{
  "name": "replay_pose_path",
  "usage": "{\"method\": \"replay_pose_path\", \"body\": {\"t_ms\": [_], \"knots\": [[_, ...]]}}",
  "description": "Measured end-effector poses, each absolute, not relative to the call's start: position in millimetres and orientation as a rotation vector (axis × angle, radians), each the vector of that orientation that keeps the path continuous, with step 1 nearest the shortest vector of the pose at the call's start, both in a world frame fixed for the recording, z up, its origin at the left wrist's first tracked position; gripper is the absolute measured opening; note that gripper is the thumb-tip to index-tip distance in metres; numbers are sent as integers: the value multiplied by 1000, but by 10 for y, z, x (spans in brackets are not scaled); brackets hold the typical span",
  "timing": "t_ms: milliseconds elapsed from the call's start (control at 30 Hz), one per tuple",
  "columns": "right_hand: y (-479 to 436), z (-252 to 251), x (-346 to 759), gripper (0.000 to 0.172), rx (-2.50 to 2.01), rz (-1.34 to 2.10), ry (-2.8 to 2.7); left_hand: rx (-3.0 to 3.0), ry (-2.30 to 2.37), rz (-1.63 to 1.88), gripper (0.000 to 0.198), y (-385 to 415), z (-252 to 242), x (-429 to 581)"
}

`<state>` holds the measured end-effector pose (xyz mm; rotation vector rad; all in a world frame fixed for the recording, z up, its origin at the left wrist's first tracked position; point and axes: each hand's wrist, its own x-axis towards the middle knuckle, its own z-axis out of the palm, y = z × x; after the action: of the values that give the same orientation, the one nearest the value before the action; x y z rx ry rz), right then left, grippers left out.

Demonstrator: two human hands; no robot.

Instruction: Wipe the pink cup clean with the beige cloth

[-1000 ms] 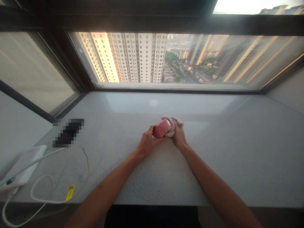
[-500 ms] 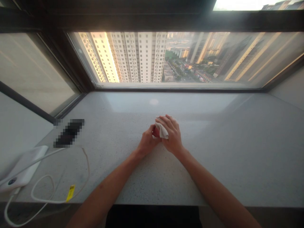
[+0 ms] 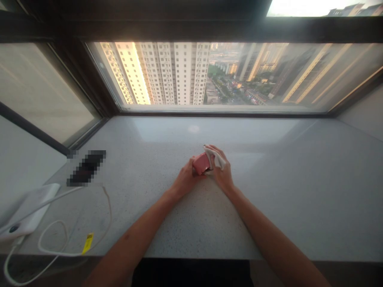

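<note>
A small red box-like object [image 3: 201, 163] with rounded edges is held just above or on the grey speckled sill; I cannot tell whether it touches the surface. My left hand [image 3: 187, 177] grips it from the left, thumb along its near left side and fingers partly hidden beneath. On the right, my right hand [image 3: 223, 171] is closed on a white cloth [image 3: 216, 156], which lies against the right side of the red object. The cloth covers part of that side, and some right fingertips are hidden behind it.
The stone sill [image 3: 284, 191] runs up to a window [image 3: 185, 71] over tall buildings. At left lie a white power bank [image 3: 36, 209], a looped white cable [image 3: 110, 211] with a yellow tag [image 3: 87, 243], and a dark pixelated object [image 3: 86, 168].
My right hand has slid with the cloth from the top of the red object to its right side, uncovering its upper face. My left hand has hardly moved.
</note>
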<state>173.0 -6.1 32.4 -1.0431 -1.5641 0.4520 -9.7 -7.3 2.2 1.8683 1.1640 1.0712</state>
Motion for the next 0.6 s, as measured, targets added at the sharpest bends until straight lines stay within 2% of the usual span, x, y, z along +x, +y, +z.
{"method": "replay_pose_path", "body": {"t_ms": [100,167,300,367,500,600], "knots": [[-162,431,1719,53,-1094,87,-1903,1853,1201,1071,76,-45,-2,-88],[-207,470,1705,61,-1115,-38,-2039,1861,1137,1126,73,-53,23,-100],[-268,509,1662,63,-1084,-83,-2158,1856,1088,1187,46,-103,115,-140],[-264,507,1653,57,-1071,-8,-2104,1849,1123,1163,37,-125,156,-146],[-113,413,1689,41,-1114,415,-1666,1841,1193,1149,54,-144,209,-120],[59,300,1742,54,-1190,830,-1241,1834,1186,1146,60,-149,227,-104]]}}
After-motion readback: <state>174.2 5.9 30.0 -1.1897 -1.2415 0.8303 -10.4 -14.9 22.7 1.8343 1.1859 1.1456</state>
